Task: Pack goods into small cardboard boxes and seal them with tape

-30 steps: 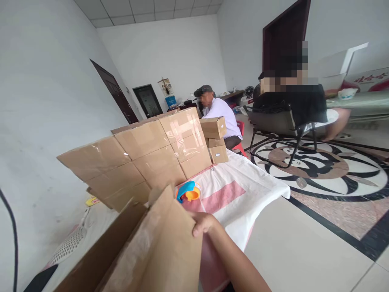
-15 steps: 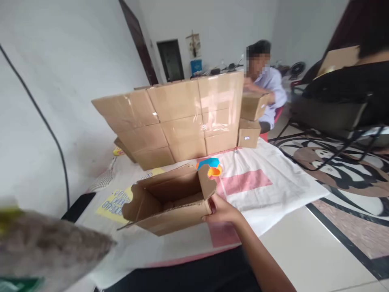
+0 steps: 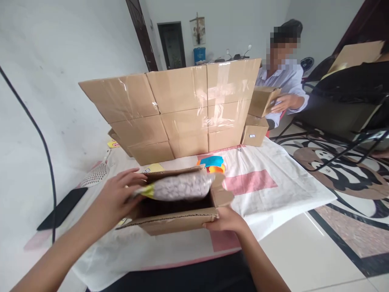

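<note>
Your left hand [image 3: 117, 198] has its grip closed on the end of a soft, pebbly grey packet [image 3: 179, 187] with a yellow edge, which lies across the mouth of the open cardboard box [image 3: 179, 221]. Your right hand [image 3: 226, 219] pinches the box's near right corner, fingers curled over the corrugated rim. The box sits on the cloth-covered counter [image 3: 273, 182], in front of a stacked wall of taped, glossy cartons [image 3: 179, 109]. A blue-and-orange tape dispenser [image 3: 212, 162] lies just behind the box.

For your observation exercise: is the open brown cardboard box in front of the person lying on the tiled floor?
No, the open brown cardboard box rests on the white cloth-covered table, held by the right hand.
</note>
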Demonstrator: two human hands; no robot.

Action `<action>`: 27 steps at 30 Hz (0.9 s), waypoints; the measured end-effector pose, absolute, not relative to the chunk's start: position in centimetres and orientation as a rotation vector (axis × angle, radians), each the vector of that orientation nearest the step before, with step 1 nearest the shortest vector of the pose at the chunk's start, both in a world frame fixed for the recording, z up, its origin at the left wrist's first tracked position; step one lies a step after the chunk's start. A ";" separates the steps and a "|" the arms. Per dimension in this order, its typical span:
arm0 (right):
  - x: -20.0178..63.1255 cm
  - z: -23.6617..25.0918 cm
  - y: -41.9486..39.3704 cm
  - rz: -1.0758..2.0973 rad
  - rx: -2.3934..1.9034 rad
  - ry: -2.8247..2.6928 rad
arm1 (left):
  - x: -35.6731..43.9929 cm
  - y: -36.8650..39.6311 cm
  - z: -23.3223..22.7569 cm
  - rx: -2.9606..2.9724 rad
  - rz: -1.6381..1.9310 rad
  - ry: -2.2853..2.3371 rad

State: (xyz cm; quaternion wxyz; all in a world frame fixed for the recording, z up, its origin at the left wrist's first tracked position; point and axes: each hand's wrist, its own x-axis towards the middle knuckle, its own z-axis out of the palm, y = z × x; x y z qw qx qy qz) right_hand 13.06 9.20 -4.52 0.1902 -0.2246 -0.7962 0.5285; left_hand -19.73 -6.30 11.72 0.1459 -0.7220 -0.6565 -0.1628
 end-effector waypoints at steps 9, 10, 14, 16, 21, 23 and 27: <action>12.6 -4.8 9.2 1.269 -0.575 -2.313 | -17.2 -7.7 13.9 -2.305 -0.405 -2.019; 12.6 -4.9 9.1 1.252 -0.578 -2.316 | -16.4 -8.2 13.9 -2.407 -0.362 -2.014; 13.0 -4.3 8.9 1.263 -0.517 -2.290 | -14.3 -9.6 12.1 -2.519 -0.123 -1.938; 13.1 -3.1 8.9 1.272 -0.417 -2.216 | -14.0 -9.8 11.2 -2.427 -0.188 -1.785; 12.8 1.3 9.3 1.233 -0.255 -2.147 | -14.4 -9.6 9.6 -1.674 -0.578 -1.910; 12.6 2.3 9.4 1.220 -0.246 -2.204 | -14.0 -9.2 8.3 -1.453 -0.870 -2.069; 11.7 1.7 9.2 1.167 -0.243 -2.141 | -12.8 -8.8 4.6 -1.249 -1.388 -2.262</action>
